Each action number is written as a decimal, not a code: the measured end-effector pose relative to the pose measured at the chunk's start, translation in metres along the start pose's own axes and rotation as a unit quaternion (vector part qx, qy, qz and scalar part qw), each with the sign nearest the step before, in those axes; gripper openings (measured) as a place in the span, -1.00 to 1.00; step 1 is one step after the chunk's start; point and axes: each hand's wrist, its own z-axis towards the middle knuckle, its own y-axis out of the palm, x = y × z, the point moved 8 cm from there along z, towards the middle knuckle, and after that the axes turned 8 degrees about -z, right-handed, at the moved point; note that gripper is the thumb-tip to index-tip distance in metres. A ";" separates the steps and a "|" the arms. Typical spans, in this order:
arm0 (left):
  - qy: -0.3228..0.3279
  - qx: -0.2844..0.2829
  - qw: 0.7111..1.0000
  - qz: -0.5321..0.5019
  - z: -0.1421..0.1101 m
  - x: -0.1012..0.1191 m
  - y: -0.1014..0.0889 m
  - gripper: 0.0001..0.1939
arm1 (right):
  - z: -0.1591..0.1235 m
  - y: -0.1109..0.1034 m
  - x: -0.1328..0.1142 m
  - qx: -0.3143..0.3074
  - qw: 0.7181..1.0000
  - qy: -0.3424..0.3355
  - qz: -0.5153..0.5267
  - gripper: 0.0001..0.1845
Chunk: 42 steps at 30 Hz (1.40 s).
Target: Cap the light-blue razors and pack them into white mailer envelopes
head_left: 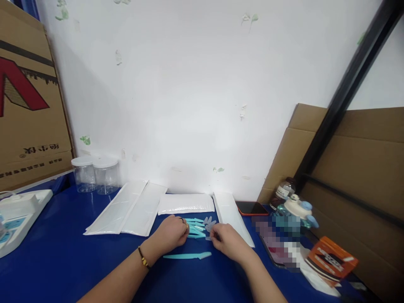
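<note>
Several turquoise eyebrow razors (196, 228) with translucent blade caps (209, 224) lie in a small fan on the blue table, between my two hands. My left hand (173, 233) is closed at the handle end of the nearest razor in the fan; its fingertips are partly hidden. At the other end my right hand (224, 240) has its fingers pinched together by that razor's cap. A separate turquoise razor (187, 255) lies flat on the table, closer to me, its capped end pointing right.
White padded sleeves (186, 203) lie behind and to both sides of the hands. Two clear jars (106, 176) and a white power strip (23, 216) are on the left. Phones (251, 208), a bottle (283, 192) and an orange box (330, 260) stand right.
</note>
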 end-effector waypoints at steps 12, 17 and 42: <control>0.012 -0.014 1.000 0.001 -0.001 0.007 0.000 -0.82 | 0.000 -0.010 -0.023 0.011 0.998 -0.047 0.025 -0.83; 0.028 -0.012 0.999 -0.012 -0.001 0.012 -0.001 -0.82 | 0.000 -0.004 -0.025 -0.007 0.997 -0.050 0.061 -0.84; -0.041 -0.001 0.995 -0.094 -0.003 -0.018 0.007 -0.84 | 0.001 -0.010 0.023 0.041 0.991 0.053 -0.117 -0.85</control>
